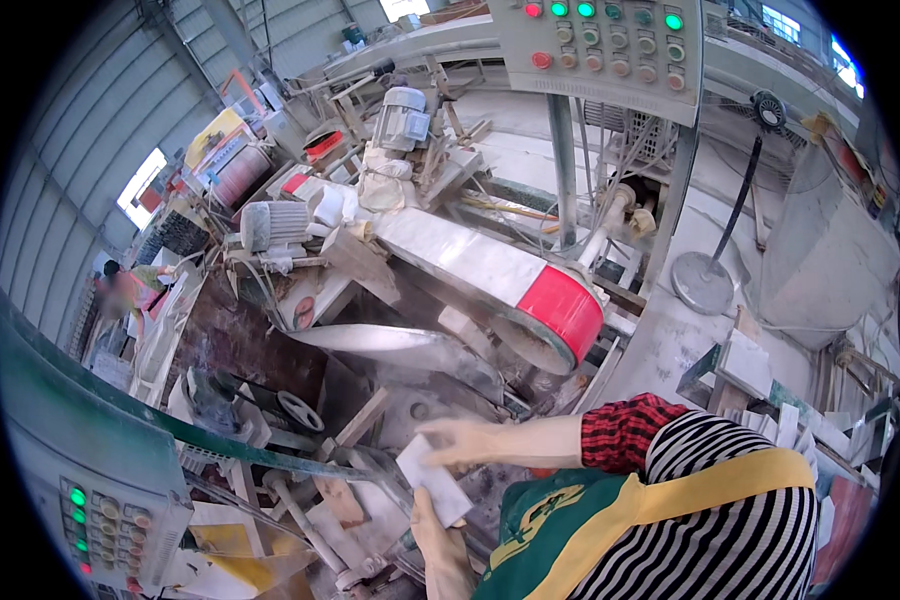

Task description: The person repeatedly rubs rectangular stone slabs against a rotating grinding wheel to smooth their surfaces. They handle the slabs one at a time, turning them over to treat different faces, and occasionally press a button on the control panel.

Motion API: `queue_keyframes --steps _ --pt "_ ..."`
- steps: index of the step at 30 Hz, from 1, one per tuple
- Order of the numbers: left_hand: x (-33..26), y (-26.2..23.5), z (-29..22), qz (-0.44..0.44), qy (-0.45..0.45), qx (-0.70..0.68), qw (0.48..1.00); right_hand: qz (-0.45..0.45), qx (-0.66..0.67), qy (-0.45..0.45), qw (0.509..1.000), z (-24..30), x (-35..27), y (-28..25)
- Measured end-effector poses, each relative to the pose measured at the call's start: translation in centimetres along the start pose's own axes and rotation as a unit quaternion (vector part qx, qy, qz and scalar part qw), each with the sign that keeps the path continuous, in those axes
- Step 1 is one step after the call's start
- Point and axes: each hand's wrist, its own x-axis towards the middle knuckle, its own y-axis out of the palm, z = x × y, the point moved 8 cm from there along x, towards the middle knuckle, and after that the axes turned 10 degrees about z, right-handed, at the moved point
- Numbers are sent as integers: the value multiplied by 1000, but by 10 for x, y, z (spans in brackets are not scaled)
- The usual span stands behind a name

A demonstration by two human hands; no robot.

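Note:
A pale, flat rectangular tile is held tilted in front of my body, at the lower middle of the view. My left hand grips its lower edge from below, with the fingers partly behind it. Across the tile's upper edge lies my right hand, blurred by motion, its fingers and thumb closed about that edge. Both hands look covered in beige gloves. Beyond them is a dusty belt machine with a long white cover and a red end; a curved pale belt runs below it.
Control panels with lit buttons stand at the top and lower left. A green rail passes left of my hands. At right are stacked pale slabs and a round-based stand. Another person works far left.

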Motion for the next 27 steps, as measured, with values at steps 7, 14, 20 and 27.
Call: queue_keyframes --steps 7,14,20,27 --pt "-8 5 -21 46 -9 35 998 137 162 73 974 -9 -43 46" --pt "38 -32 -13 44 2 76 996 157 172 92 968 -10 -60 46" --pt "62 -53 12 -31 -3 -10 999 119 211 85 967 -24 -64 31" --pt "-44 -302 -33 -288 19 432 855 -244 188 -84 948 -25 -67 -140"
